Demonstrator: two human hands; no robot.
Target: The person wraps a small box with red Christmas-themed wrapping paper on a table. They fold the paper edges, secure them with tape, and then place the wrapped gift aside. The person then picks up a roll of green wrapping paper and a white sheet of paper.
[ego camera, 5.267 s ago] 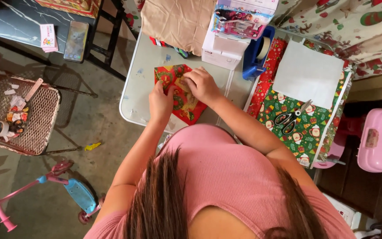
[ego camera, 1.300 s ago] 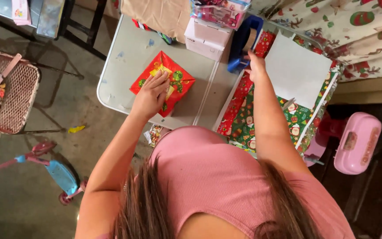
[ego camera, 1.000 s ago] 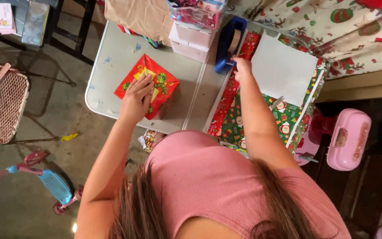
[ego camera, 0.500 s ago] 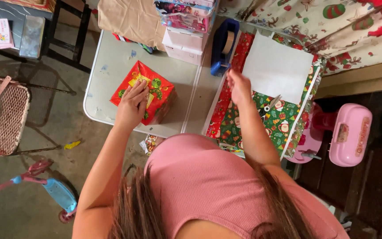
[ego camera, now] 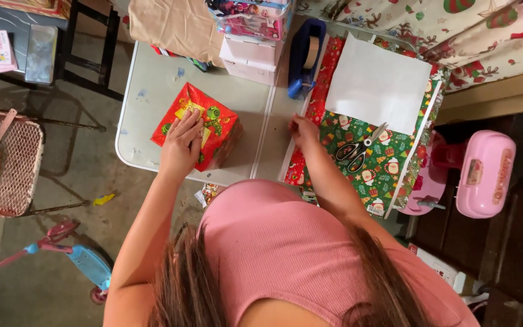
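Note:
A box wrapped in red festive paper [ego camera: 213, 121] lies on the grey folding table [ego camera: 146, 97]. My left hand [ego camera: 181, 146] presses flat on its near side and holds it down. My right hand [ego camera: 302, 129] hovers over the table's seam beside the red edge of a green wrapping sheet [ego camera: 388, 172]. Its fingers are pinched together, and whether anything thin sits between them is too small to tell. A blue tape dispenser [ego camera: 305, 56] stands beyond that hand.
Scissors [ego camera: 357, 149] lie on the green sheet, below a white sheet [ego camera: 379, 85]. Stacked boxes [ego camera: 250, 42] and brown paper [ego camera: 177, 24] fill the table's far side. A pink case [ego camera: 482, 172] is at right; a wire basket [ego camera: 10, 163] and a scooter [ego camera: 86, 266] at left.
My right hand has drawn back from the blue tape dispenser toward the table's seam. My left hand has stayed on the wrapped box.

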